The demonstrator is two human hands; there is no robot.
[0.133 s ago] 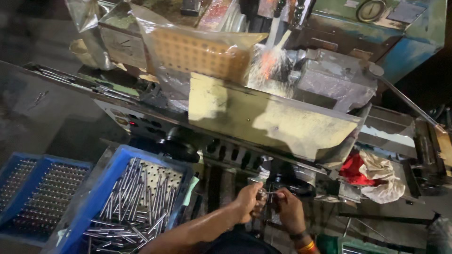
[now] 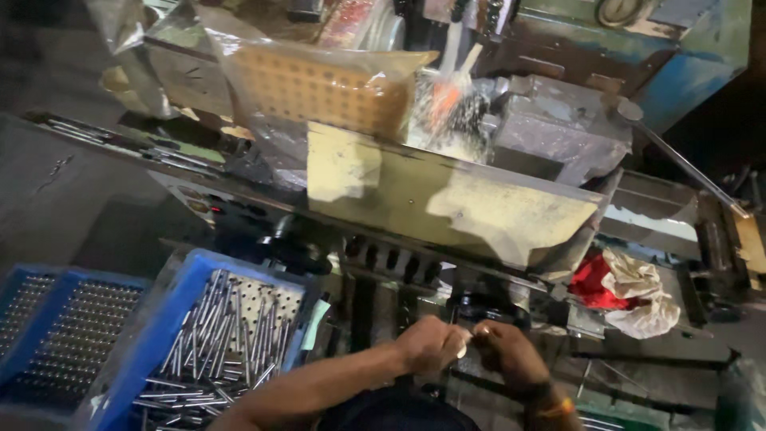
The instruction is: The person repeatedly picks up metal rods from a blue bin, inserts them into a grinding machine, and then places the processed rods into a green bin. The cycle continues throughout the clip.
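While an empty blue tray (image 2: 48,335) sits at far left, a second blue tray (image 2: 171,307) beside it holds a heap of metal pins (image 2: 215,347). Your left hand (image 2: 429,345) and right hand (image 2: 511,355) meet just right of it, fingertips pinched together on one small pale part (image 2: 463,345), low in front of the machine (image 2: 447,199). Red and white rags (image 2: 630,291) lie further right.

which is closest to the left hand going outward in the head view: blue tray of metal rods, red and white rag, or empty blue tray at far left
From the left hand:
1. Blue tray of metal rods, just to its left.
2. Red and white rag, off to the right.
3. Empty blue tray, far left edge.
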